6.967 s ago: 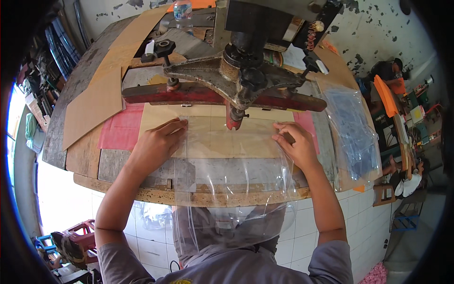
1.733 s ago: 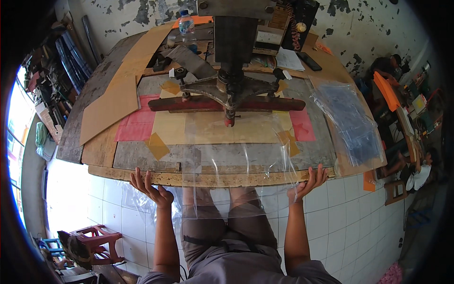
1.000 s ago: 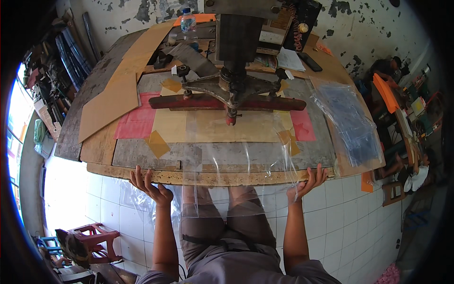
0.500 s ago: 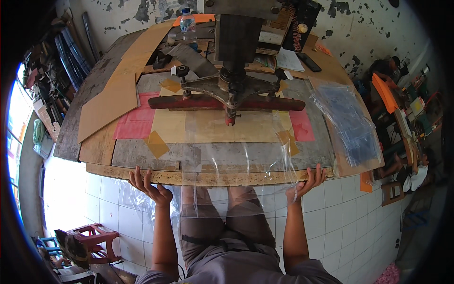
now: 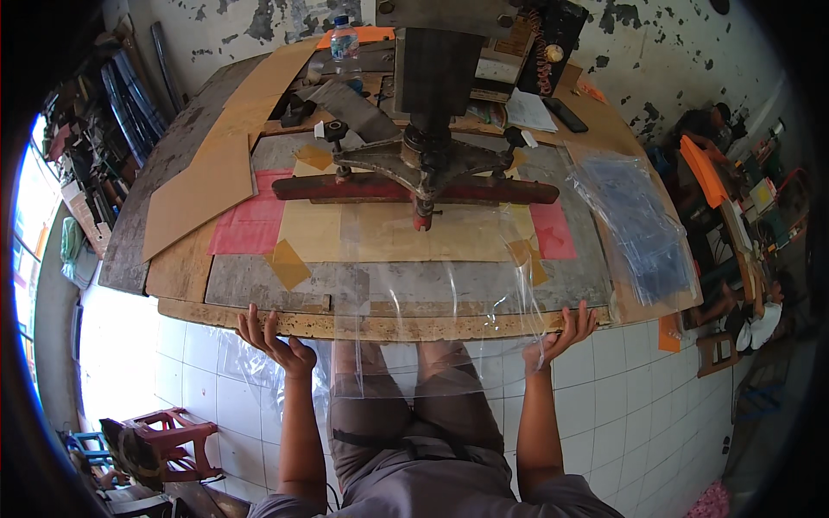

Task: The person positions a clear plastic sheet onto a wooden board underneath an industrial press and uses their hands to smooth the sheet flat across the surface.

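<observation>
A clear plastic sheet (image 5: 436, 300) runs from beneath the press bar (image 5: 496, 191) across the worktable (image 5: 285, 325) and hangs over its front edge above my lap. Left of the sheet, my left hand (image 5: 276, 344) rests against the wooden front edge, fingers spread upward and holding nothing. My right hand (image 5: 563, 337) is at the same edge by the sheet's right side, fingers also apart; its thumb side overlaps the plastic, and I cannot tell whether it touches. Under the sheet lies a cream strip (image 5: 311, 233) with pink patches (image 5: 248, 216) at its ends.
A stack of clear plastic pieces (image 5: 639, 229) lies on the right of the table. Brown board (image 5: 200, 192) covers the left. Behind the press column (image 5: 436, 73) stand a water bottle (image 5: 344, 43) and a phone (image 5: 566, 114). A red stool (image 5: 177, 442) is at lower left.
Almost nothing differs. The view has shifted very slightly; both hands stay at the table edge and the plastic sheet lies in the same place.
</observation>
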`<state>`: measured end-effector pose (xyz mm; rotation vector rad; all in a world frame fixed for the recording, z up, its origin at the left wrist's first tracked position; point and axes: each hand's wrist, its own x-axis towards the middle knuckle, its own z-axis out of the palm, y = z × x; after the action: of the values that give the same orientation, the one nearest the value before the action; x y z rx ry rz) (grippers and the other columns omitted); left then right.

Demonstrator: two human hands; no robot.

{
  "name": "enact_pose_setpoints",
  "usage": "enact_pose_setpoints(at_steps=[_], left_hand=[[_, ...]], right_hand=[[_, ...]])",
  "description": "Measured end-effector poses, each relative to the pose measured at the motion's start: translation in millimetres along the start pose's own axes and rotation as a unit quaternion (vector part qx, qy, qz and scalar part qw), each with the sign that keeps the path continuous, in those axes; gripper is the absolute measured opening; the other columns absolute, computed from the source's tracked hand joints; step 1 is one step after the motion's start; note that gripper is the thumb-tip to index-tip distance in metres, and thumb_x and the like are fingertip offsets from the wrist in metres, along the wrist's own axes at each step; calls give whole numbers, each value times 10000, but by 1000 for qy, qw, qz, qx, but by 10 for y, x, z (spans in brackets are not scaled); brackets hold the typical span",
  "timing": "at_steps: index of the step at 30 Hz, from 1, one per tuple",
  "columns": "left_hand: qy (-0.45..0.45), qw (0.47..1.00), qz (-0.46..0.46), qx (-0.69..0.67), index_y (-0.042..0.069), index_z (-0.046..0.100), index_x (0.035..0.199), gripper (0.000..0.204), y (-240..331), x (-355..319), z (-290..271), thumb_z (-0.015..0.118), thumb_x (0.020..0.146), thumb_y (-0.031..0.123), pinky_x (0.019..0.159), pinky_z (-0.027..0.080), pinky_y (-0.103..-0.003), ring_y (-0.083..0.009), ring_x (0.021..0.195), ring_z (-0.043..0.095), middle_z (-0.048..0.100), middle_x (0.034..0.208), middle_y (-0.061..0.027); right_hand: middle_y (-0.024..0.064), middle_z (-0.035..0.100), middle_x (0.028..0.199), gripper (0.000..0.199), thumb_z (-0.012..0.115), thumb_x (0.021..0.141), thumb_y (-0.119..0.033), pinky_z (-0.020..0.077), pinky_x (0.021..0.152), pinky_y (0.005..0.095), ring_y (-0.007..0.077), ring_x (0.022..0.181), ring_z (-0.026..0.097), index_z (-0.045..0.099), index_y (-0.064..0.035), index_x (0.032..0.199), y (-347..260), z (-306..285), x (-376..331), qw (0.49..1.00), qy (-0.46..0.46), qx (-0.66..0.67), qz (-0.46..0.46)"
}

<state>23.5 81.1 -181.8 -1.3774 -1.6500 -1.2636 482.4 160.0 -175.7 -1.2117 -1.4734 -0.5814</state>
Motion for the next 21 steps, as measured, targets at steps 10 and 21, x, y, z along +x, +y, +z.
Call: enact_pose_setpoints(at_steps=[10,21], left_hand=[[-3,1000,-2,-1,138,465,1371,465,12,18,-23,286,1066,440,1193,163,-659,-447,1473,272,417,1514,-185],[2,1000,4,-1,128,468,1366,470,13,19,-20,282,1067,439,1191,174,-661,-446,1471,275,419,1508,-190]], right_hand=[[186,467,1486,548,237,1091,-486,130,1203,630,412,1475,279,558,-77,1266,-11,-1,5,1000,-4,5,1],[188,458,1494,537,246,1090,-475,119,1205,630,413,1479,269,553,-73,1270,-23,4,0,1000,-8,9,2]])
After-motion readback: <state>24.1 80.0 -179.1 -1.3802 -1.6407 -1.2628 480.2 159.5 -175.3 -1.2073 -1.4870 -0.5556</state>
